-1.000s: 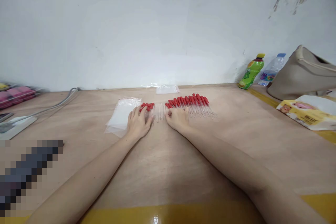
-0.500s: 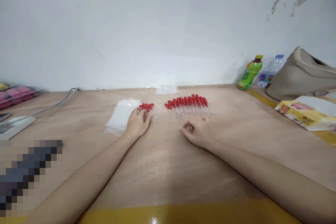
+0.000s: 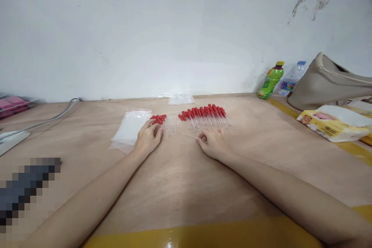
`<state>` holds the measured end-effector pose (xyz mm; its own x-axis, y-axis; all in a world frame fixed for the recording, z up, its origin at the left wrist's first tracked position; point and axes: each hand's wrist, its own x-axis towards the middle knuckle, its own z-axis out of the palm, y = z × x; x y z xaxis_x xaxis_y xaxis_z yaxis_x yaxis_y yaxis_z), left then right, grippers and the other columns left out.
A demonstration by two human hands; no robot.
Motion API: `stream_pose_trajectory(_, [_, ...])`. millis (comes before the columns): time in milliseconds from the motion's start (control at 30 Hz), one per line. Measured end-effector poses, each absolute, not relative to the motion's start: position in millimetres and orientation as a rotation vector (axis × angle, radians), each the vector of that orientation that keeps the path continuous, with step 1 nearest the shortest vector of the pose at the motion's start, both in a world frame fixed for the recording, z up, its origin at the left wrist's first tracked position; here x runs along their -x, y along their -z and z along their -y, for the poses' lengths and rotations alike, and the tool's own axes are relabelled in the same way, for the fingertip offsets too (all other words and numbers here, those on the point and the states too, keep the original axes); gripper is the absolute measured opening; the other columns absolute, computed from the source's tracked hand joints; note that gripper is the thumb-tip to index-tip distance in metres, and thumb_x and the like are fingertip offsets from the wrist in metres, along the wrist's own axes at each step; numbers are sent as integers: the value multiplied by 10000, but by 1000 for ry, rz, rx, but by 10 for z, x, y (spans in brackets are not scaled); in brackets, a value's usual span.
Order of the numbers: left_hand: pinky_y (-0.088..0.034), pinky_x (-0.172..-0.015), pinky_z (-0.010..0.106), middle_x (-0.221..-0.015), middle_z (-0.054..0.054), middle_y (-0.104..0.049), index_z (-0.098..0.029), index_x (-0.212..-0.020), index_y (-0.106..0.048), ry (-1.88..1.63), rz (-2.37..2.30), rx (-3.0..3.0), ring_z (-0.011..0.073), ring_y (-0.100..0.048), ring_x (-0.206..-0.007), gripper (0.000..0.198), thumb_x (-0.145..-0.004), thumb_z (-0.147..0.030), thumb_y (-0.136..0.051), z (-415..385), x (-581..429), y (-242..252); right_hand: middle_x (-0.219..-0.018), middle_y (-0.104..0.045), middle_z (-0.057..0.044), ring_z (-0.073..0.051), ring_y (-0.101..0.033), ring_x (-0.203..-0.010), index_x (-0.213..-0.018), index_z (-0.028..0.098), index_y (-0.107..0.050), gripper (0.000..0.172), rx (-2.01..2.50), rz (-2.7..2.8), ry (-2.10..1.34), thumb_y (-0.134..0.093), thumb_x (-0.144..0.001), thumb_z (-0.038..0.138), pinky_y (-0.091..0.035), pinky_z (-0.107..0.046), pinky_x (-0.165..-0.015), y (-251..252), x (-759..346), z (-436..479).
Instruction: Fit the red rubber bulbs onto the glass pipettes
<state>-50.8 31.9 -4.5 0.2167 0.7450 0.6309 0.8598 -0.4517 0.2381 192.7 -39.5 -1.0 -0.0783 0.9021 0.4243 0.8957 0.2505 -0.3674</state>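
Left hand lies flat on the table, fingers loosely spread, touching the small dropper pile. Clear bags sit just left of that pile, apparently empty. Right hand is curled near the big dropper row, possibly pinching one thin tube; hard to tell.
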Motion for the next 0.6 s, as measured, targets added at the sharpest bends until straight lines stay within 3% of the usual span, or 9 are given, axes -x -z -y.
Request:
stream_pose_trajectory(167, [-445, -875, 307, -1006, 61, -577, -187, -853, -596, 1349, 1303, 2342, 175, -559, -951, 154, -804, -267, -473, -183, 445, -35, -836, -594, -37, -194, -494, -832, -729, 184, -539, 113, 1697, 1980, 45, -484, -797, 257, -246, -319, -704, 62, -1958, 370])
stream_pose_trajectory(367, [-485, -742, 293, -814, 38, -583, -181, -799, -495, 1312, 1148, 2613, 153, -574, -798, 75, -820, -249, -469, -51, 366, 7, -807, -584, -34, -166, -515, -775, -791, 176, -498, 114, 1547, 1924, -10, -404, -837, 221, -297, -316, -737, 89, -1991, 373])
stream_pose_trajectory(500, [-484, -743, 295, -938, 65, -570, -173, -1016, -470, 1244, 1186, 2714, 159, -565, -850, 193, -843, -252, -440, 6, 303, 33, -843, -590, -51, -163, -532, -774, -942, 169, -508, 164, 1361, 1919, -90, -384, -837, 187, -355, -293, -720, 89, -1996, 381])
stream_pose_trajectory(600, [-456, -799, 318, -973, 69, -560, -180, -1051, -505, 1154, 1194, 2719, 175, -539, -905, 223, -858, -238, -409, 55, 250, -1, -958, -576, -71, -172, -529, -857, -1105, 185, -481, 290, 1249, 1980, -36, -345, -851, 159, -364, -309, -753, 100, -1999, 386])
